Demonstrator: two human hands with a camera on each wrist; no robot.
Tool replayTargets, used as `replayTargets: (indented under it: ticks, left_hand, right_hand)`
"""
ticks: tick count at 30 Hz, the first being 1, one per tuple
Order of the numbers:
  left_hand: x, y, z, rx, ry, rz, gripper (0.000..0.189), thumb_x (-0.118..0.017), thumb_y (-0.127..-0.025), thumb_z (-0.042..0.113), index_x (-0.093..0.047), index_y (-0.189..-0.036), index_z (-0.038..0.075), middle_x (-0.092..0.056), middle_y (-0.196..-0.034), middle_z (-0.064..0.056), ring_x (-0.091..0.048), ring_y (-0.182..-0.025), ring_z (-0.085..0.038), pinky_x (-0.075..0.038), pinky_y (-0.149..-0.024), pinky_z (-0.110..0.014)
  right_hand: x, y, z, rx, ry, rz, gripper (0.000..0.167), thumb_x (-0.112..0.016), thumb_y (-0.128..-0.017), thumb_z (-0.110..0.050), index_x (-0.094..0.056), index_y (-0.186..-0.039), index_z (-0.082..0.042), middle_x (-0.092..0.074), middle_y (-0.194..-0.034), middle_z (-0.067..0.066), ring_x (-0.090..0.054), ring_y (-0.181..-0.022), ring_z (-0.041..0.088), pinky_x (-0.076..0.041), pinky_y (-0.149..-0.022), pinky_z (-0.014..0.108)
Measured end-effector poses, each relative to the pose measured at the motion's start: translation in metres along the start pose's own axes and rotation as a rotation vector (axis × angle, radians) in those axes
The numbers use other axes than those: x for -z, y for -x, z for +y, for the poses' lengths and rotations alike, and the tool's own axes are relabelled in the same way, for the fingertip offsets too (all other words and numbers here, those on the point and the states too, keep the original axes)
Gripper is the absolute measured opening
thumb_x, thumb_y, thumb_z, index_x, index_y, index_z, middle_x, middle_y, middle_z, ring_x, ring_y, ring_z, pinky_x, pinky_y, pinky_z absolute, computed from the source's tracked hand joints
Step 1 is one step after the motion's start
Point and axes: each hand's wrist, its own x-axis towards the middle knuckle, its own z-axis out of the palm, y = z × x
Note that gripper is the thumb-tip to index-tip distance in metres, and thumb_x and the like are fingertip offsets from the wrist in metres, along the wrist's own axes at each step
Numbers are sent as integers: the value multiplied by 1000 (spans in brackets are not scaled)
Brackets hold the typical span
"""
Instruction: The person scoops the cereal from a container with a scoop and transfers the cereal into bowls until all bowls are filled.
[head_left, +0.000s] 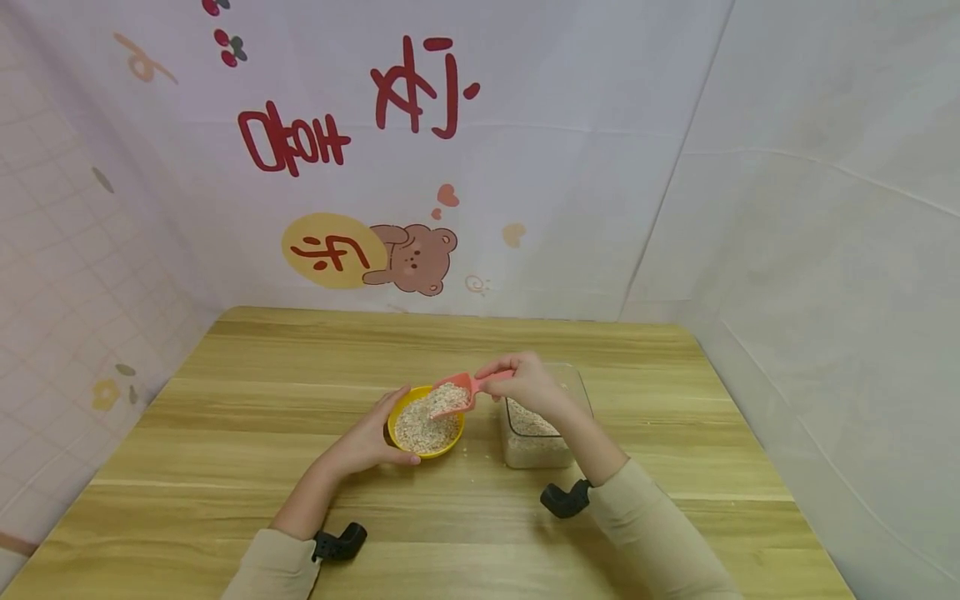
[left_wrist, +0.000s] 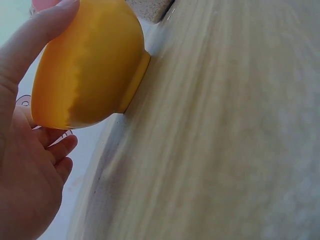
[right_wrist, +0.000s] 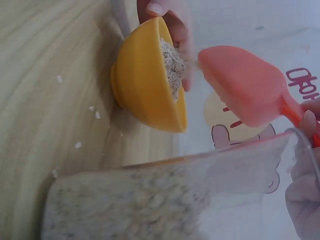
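Observation:
My left hand (head_left: 366, 440) holds a yellow bowl (left_wrist: 95, 65) from its left side, thumb on the near side and fingers round the far side. Oat flakes (head_left: 422, 427) fill much of the bowl. With its thumb and fingers my right hand (head_left: 531, 387) pinches the handle of a pink scoop (right_wrist: 245, 87). The scoop carries more flakes and is tilted over the bowl's right part, its front edge above the heap. Under the right forearm stands a clear square container (head_left: 536, 454) holding oat flakes; the arm hides part of its top.
The wooden table (head_left: 300, 350) meets a printed cloth wall (head_left: 570, 208) at the back, with more cloth at both sides. A few stray flakes (right_wrist: 78, 145) lie on the tabletop between bowl and container.

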Motion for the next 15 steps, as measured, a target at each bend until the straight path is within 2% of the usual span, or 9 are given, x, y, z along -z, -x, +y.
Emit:
replayTargets:
  ticks: [4,7,9,15]
  left_hand:
    - [0,0,-2,-6,4,-4,117,-89,-65,33,-17,-153,6,-16,-154,-22,-16,-139,-43,-20,-104,-66]
    - [0,0,-3,-12,8,-2,116,-89,-65,33,-18,-153,6,-16,-154,-22,-16,-139,-42,-19,-104,-65]
    - [0,0,-3,-14,8,0,116,-89,-65,32,-18,-153,6,-17,-154,-22,-16,-139,-42,-19,-105,-65]
    - [-1,0,-4,-23,2,7,116,-90,-64,31,-19,-152,6,-18,-154,-23,-17,-139,-43,-19,-104,-65]
  right_hand:
    - [-3,-4,-7,58,52,-21,16,-68,-79,-11,-75,-93,-7,-66,-66,7,-53,-55,17,-36,-49,26]
    - [-4,-5,-14,106,121,-34,16,-66,-79,-8,-74,-91,-6,-64,-63,8,-41,-46,11,-29,-44,24]
    - [-4,-6,-18,127,164,-46,16,-64,-78,-6,-74,-91,-5,-64,-63,8,-38,-45,10,-27,-42,24]
    - [-4,-10,-27,156,247,-88,17,-64,-78,-2,-74,-90,-5,-66,-67,6,-51,-51,13,-32,-44,23]
